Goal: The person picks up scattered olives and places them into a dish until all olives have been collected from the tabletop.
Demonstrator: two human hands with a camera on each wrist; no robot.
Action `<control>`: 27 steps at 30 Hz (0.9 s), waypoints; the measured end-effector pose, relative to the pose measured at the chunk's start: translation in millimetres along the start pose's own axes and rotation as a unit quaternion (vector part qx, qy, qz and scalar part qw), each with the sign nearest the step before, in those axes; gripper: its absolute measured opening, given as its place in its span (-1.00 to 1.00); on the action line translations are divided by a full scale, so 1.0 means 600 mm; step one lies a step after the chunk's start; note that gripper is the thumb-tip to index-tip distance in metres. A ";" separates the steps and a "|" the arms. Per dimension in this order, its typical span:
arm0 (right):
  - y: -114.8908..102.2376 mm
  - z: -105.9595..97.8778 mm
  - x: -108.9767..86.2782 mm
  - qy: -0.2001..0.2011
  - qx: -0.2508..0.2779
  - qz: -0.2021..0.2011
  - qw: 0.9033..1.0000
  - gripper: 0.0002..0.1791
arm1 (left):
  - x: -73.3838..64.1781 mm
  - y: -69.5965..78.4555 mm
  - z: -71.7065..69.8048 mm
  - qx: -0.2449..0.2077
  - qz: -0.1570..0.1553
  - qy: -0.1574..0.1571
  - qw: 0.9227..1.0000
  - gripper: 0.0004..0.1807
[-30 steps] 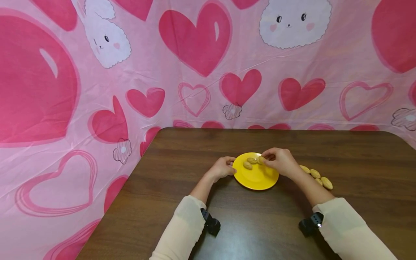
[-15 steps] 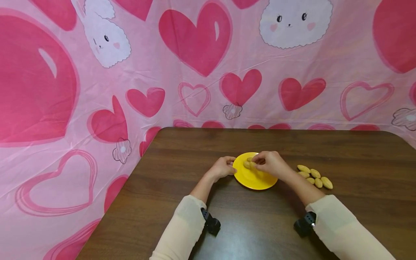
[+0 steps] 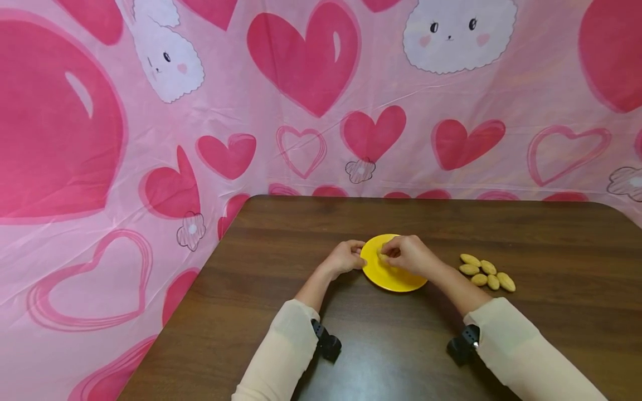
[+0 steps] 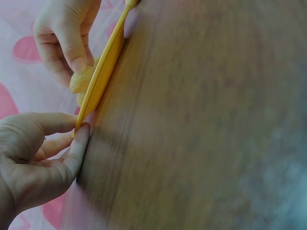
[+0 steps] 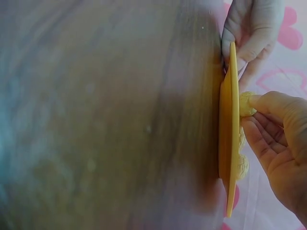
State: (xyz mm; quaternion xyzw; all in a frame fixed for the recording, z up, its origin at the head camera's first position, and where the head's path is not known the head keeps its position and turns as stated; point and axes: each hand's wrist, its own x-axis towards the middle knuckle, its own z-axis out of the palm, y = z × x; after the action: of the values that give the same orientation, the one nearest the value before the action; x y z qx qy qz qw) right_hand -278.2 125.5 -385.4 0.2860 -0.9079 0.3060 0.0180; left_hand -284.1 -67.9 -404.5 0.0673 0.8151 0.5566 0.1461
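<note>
My left hand (image 3: 343,258) pinches the left rim of a round yellow plate (image 3: 393,283), thumb and fingers on either side of the edge in the left wrist view. Over the plate's left half, my right hand (image 3: 410,256) pinches a tan, pitted oval nut, like an almond in its shell (image 5: 247,104), between thumb and fingers. It is close against the plate's surface. Another almond (image 5: 242,166) lies on the plate, seen in the right wrist view. From the head view, my right hand hides most of what lies on the plate.
Several more almonds (image 3: 480,280) lie in a loose cluster on the brown wooden table (image 3: 281,278), right of the plate. A pink cloth with hearts (image 3: 301,55) hangs behind the table and along its left side.
My right hand has moved left across the plate with the almond, uncovering more of the cluster on the table. My left hand has stayed at the plate's rim.
</note>
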 end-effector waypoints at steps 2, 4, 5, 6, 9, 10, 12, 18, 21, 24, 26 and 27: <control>0.000 0.001 0.001 -0.003 -0.003 0.001 1.000 -0.85 | 0.001 0.000 0.000 -0.003 0.002 -0.001 1.000 -0.47; -0.001 0.001 0.002 -0.006 -0.004 0.005 1.000 -0.85 | 0.000 0.001 0.000 -0.003 0.004 -0.002 1.000 -0.47; 0.000 0.001 0.002 -0.007 -0.004 0.006 1.000 -0.85 | 0.000 0.001 0.000 -0.005 0.005 -0.003 1.000 -0.47; -0.001 0.001 0.002 -0.008 -0.004 0.004 1.000 -0.85 | 0.000 0.001 0.000 -0.004 0.005 -0.003 1.000 -0.47; 0.000 0.003 0.002 -0.010 -0.001 0.009 1.000 -0.86 | -0.001 0.002 0.000 -0.005 0.004 -0.004 1.000 -0.47; 0.000 0.003 0.001 -0.011 0.001 0.012 1.000 -0.85 | -0.001 0.002 0.000 -0.006 0.003 -0.005 1.000 -0.47; 0.001 0.004 0.001 -0.013 0.003 0.018 1.000 -0.85 | -0.001 0.003 0.000 -0.005 0.002 -0.005 1.000 -0.47; 0.002 0.004 0.000 -0.017 0.003 0.036 0.999 -0.83 | -0.002 0.004 0.000 -0.004 0.003 -0.006 1.000 -0.47; 0.001 0.003 0.001 -0.021 0.003 0.041 0.999 -0.83 | -0.002 0.004 0.000 -0.008 0.003 -0.006 1.000 -0.46; 0.001 0.002 0.001 -0.025 0.006 0.040 0.999 -0.84 | -0.002 0.004 0.001 -0.008 0.000 -0.005 1.000 -0.46; 0.001 0.002 0.001 -0.026 0.006 0.037 0.999 -0.84 | -0.002 0.003 0.000 -0.003 0.001 -0.005 1.000 -0.47; 0.001 0.002 0.001 -0.028 0.005 0.035 0.999 -0.84 | -0.003 0.003 0.000 0.003 0.001 -0.004 1.000 -0.47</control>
State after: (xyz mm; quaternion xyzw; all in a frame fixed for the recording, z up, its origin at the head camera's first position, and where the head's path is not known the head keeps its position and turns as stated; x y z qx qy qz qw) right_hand -278.9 125.0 -386.6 0.2627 -0.9158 0.3032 -0.0192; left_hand -282.7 -67.6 -402.6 0.0713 0.8161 0.5539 0.1486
